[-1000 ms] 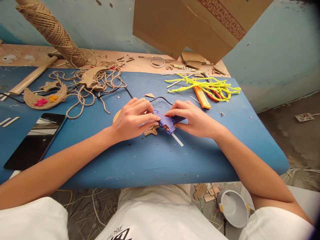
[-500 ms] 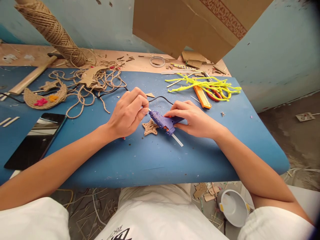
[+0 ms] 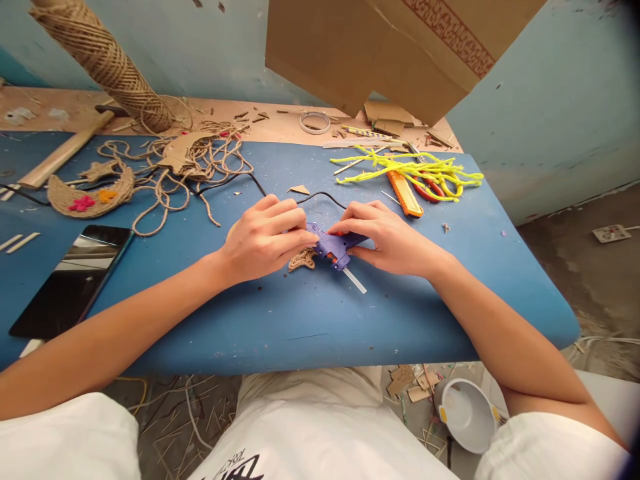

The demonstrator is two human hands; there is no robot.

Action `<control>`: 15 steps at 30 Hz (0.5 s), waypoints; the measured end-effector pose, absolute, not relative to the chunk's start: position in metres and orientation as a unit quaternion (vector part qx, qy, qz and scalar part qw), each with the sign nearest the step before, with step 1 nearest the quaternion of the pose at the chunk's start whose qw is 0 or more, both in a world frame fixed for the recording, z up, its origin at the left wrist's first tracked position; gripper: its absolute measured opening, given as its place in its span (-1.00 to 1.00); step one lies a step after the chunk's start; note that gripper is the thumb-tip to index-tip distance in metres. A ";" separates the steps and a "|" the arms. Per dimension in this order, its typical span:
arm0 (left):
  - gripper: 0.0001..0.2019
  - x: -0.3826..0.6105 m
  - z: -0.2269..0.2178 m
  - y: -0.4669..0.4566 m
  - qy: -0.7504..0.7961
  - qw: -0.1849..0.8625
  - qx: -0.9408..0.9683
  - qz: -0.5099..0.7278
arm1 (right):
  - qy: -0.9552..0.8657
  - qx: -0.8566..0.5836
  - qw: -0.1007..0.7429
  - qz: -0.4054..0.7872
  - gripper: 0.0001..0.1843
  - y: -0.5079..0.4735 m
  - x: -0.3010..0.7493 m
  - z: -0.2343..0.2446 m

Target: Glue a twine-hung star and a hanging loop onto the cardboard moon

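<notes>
My right hand (image 3: 390,239) grips a purple glue gun (image 3: 334,245) lying low over the blue table (image 3: 310,320), a clear glue stick (image 3: 356,281) poking out of its back. My left hand (image 3: 263,239) is curled with its fingertips pressed at the gun's nozzle, over a small jute star (image 3: 301,261) that peeks out below the fingers. What the left fingers pinch is hidden. The gun's black cord (image 3: 320,195) loops away behind the hands.
A black tablet (image 3: 70,280) lies at the left. Farther back are loose jute rope (image 3: 200,160), a twine cone (image 3: 107,67), a jute crescent with flowers (image 3: 90,197), yellow pipe cleaners (image 3: 410,170), an orange cutter (image 3: 404,193) and a tape ring (image 3: 315,123). A cardboard box (image 3: 390,47) overhangs. A white bowl (image 3: 465,413) sits on the floor.
My left hand, which had lifted away and uncovered the star half a second ago, has come back down onto the star at the glue gun's nozzle. My right hand has stayed put.
</notes>
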State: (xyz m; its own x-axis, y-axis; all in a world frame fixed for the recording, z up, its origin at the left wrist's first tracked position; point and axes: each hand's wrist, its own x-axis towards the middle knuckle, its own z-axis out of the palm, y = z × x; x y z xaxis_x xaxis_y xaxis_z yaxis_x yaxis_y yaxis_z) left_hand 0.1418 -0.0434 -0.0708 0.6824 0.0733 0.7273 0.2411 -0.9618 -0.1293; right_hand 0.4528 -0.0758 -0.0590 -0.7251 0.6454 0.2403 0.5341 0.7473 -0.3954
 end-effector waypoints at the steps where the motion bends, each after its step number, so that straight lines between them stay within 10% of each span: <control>1: -0.90 0.142 -0.070 -0.043 -0.081 0.117 -0.912 -0.384 | -0.917 -0.321 0.184 0.150 -0.55 -0.076 0.453 -0.059; 15: -0.73 0.147 -0.065 -0.047 -0.021 0.228 -0.918 -0.323 | -0.917 -0.318 0.177 0.166 -0.54 -0.074 0.452 -0.065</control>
State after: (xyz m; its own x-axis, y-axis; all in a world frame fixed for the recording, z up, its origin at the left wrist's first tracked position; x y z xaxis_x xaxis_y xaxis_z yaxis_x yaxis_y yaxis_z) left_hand 0.1475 -0.0471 -0.0651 0.7904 -0.1078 0.6031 0.1865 -0.8954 -0.4044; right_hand 0.4515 -0.0735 -0.0648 -0.7351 0.6416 0.2191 0.5243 0.7428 -0.4164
